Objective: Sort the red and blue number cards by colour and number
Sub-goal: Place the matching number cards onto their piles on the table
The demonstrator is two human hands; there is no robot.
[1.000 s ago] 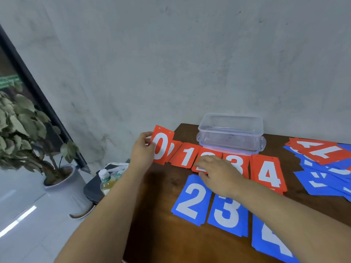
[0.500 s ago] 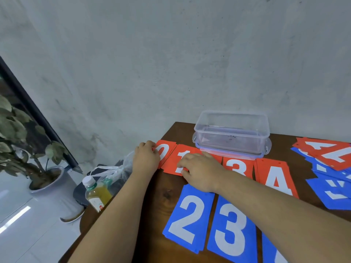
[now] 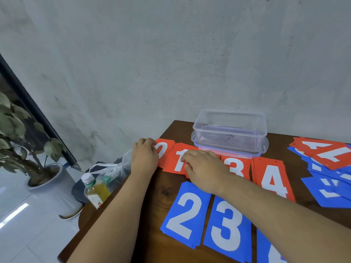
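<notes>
A row of red cards lies along the back of the brown table [image 3: 161,192]: red 0 [image 3: 164,151], red 1 [image 3: 177,162], red 3 [image 3: 235,168] and red 4 [image 3: 272,180]. My left hand [image 3: 145,157] grips the left edge of the red 0, which lies flat. My right hand [image 3: 204,170] rests with relaxed fingers on the red 1 and covers the card between 1 and 3. Nearer me lie blue 2 [image 3: 185,215], blue 3 [image 3: 227,224] and another blue card [image 3: 266,247], partly hidden by my right forearm.
A clear plastic box [image 3: 229,130] stands on its lid behind the red row, against the wall. At the right lies a loose heap of red cards [image 3: 326,153] and blue cards [image 3: 328,192]. Off the table's left edge are a juice bottle [image 3: 95,192], a plastic bag [image 3: 115,168] and a potted plant [image 3: 20,130].
My left hand has lowered the raised red 0 flat onto the table at the row's left end. My right hand slid left along the red row onto the red 1.
</notes>
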